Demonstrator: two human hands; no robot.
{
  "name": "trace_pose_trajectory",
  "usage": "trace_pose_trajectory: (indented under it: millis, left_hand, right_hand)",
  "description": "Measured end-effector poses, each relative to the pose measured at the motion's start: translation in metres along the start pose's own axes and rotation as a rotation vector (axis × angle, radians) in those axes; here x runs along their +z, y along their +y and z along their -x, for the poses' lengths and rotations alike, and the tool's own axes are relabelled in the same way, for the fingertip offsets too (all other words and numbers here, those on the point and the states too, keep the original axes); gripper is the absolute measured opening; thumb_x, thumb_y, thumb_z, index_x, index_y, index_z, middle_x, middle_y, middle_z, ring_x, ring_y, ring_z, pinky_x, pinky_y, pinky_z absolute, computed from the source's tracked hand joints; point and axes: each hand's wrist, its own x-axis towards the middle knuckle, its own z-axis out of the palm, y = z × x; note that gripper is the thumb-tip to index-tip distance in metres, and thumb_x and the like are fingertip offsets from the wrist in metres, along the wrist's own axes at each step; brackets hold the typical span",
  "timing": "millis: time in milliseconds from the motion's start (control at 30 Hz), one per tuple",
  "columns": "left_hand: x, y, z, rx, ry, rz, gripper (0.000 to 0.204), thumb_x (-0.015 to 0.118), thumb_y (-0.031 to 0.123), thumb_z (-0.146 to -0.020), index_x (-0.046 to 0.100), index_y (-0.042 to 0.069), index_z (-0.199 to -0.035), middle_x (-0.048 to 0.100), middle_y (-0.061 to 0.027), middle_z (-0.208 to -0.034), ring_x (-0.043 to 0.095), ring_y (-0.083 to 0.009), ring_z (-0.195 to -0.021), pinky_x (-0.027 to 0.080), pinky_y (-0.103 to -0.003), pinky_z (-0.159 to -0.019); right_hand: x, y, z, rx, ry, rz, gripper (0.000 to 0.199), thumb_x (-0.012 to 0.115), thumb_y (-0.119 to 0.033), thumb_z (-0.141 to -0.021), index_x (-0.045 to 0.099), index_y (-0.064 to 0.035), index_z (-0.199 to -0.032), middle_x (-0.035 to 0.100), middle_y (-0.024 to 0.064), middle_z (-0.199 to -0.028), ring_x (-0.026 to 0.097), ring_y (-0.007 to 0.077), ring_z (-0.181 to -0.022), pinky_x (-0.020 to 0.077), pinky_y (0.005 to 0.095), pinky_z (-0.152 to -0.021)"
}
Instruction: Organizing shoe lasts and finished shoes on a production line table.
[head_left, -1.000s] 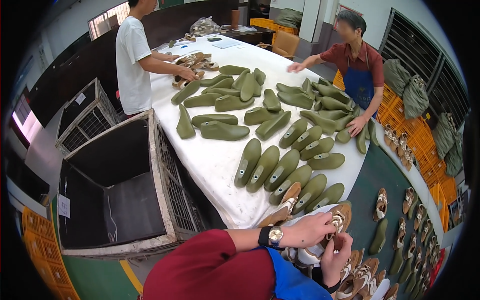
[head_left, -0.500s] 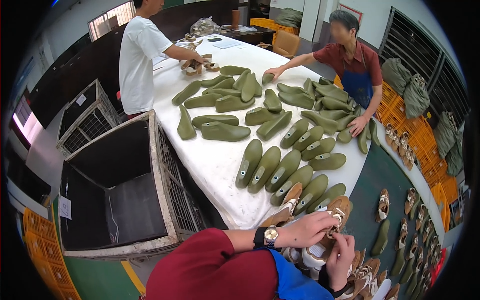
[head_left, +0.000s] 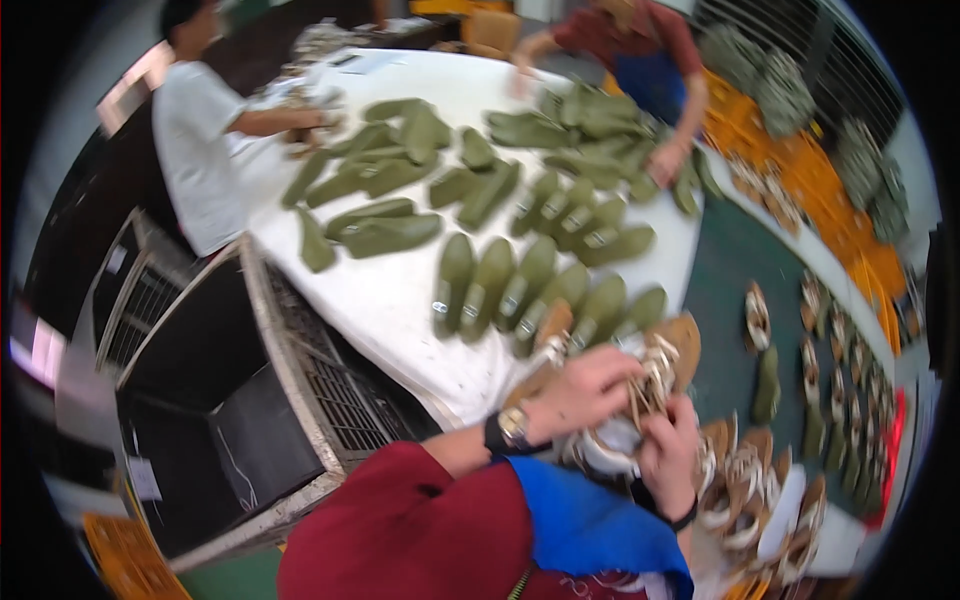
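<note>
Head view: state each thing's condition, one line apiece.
Handled shoe: white laces threaded, toe pointing away
Left hand: bent, at the laces, grip blurred
Right hand: bent, near the shoe's opening, grip blurred
Nearest green lasts: lined up side by side
Farther-left green lasts: lying at mixed angles
Black-lined bin: open on top

The tan suede and white laced shoe [head_left: 684, 342] has its heel end hidden behind the person's right grip [head_left: 668, 452]. The upper edge cuts off most of the head of the co-worker [head_left: 655, 75] in maroon shirt and blue apron. Heaped olive-green foot-shaped lasts [head_left: 605, 118] blur together.
</note>
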Motion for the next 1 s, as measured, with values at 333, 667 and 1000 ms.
trace_pose_trajectory:
  millis: [333, 667, 1000]
  left_hand:
    - [-0.002, -0.026, -0.01, -0.194, 0.119, 0.003, 0.029, 0.058, -0.002, -0.077, 0.058, 0.0, -0.107, 0.06, -0.0093, -0.089, 0.059, -0.0162, -0.072, 0.049, -0.028, -0.068]
    - [0.005, -0.025, -0.003, -0.259, 0.115, 0.122, 0.038, 0.064, 0.005, -0.078, 0.054, 0.003, -0.115, 0.058, -0.0092, -0.099, 0.058, -0.019, -0.09, 0.047, -0.031, -0.076]
    - [-0.026, -0.075, 0.026, -0.327, -0.033, -0.148, 0.033, 0.065, 0.015, -0.079, 0.057, 0.001, -0.107, 0.057, -0.0179, -0.11, 0.053, -0.0344, -0.104, 0.043, -0.038, -0.091]
  right_hand:
    - [-0.023, -0.001, -0.007, 0.248, 0.087, -0.179, 0.032, 0.065, -0.005, -0.078, 0.062, -0.0059, -0.11, 0.056, 0.0121, -0.103, 0.061, 0.0258, -0.082, 0.0496, 0.031, -0.069]
    - [-0.005, 0.002, 0.005, 0.044, -0.146, -0.029, 0.032, 0.076, -0.022, -0.069, 0.06, -0.0063, -0.092, 0.059, 0.0099, -0.098, 0.06, 0.0259, -0.084, 0.0505, 0.0337, -0.066]
    - [-0.038, 0.029, 0.038, 0.458, 0.085, -0.078, 0.028, 0.073, -0.008, -0.071, 0.053, -0.0017, -0.089, 0.058, 0.0093, -0.091, 0.057, 0.0213, -0.077, 0.0453, 0.0288, -0.067]
